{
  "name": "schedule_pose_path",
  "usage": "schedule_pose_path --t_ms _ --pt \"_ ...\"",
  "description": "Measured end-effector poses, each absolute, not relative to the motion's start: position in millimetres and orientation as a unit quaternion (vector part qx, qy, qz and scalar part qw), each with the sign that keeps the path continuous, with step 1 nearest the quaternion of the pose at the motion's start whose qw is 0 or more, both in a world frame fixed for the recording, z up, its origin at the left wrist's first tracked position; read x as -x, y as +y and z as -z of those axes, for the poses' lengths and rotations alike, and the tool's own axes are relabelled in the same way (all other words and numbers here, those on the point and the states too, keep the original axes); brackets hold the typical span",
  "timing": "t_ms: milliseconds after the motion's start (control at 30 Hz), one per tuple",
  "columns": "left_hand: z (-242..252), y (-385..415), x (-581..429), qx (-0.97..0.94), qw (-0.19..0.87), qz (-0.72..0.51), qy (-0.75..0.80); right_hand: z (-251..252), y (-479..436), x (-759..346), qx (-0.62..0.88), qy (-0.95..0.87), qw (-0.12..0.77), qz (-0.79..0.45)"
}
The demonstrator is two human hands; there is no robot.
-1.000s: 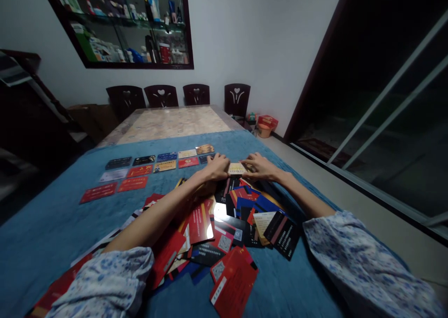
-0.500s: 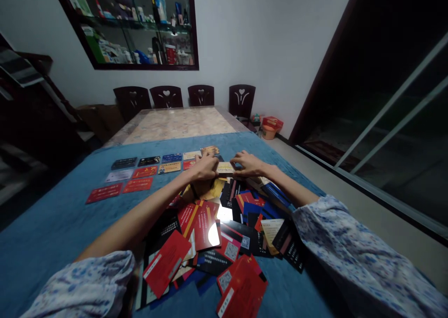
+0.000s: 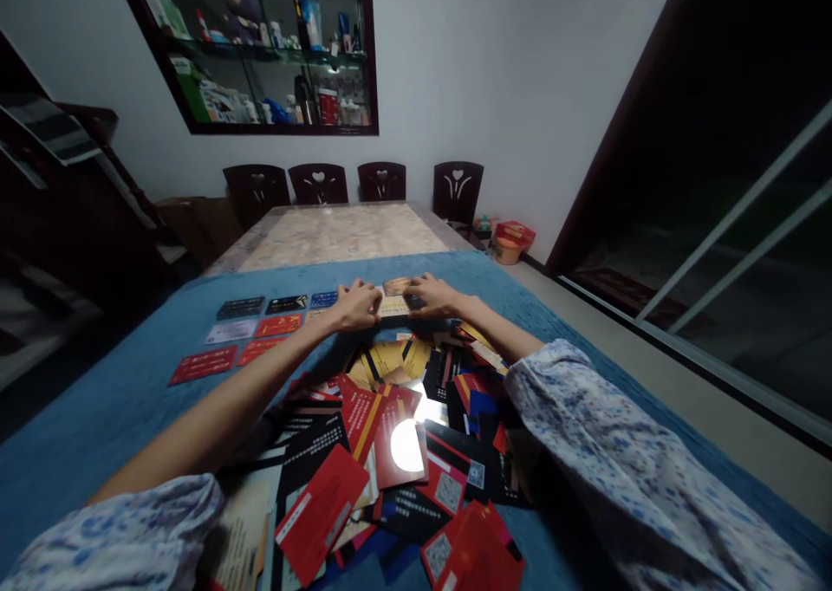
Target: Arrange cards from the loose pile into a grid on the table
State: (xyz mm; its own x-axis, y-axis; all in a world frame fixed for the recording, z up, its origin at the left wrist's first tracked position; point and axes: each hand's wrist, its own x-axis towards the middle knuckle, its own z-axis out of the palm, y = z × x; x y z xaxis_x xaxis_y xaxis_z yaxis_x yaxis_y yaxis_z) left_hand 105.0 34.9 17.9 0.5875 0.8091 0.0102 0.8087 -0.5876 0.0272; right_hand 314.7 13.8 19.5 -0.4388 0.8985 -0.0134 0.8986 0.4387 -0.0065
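One long table [image 3: 325, 236] ahead of you, blue cloth [image 3: 130, 409] over near part. On cloth, mostly between your forearms [image 3: 224, 400]: loose heap of cards [image 3: 365, 422]. Left of heap, farther off: rows of cards [image 3: 279, 325]. Your left hand [image 3: 355, 306] and right hand [image 3: 434, 297], fingers bent, pinching opposite ends of pale card [image 3: 393, 306]. Pale card beyond heap; whether lifted or resting on cloth, cannot tell.
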Motion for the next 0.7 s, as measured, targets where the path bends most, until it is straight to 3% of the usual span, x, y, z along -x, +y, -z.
schedule_pose_path --t_ms 700 --pt "-8.6 97.8 -67.3 -0.857 0.017 0.009 0.516 -16.0 88.0 -260.7 -0.514 0.857 0.029 -0.009"
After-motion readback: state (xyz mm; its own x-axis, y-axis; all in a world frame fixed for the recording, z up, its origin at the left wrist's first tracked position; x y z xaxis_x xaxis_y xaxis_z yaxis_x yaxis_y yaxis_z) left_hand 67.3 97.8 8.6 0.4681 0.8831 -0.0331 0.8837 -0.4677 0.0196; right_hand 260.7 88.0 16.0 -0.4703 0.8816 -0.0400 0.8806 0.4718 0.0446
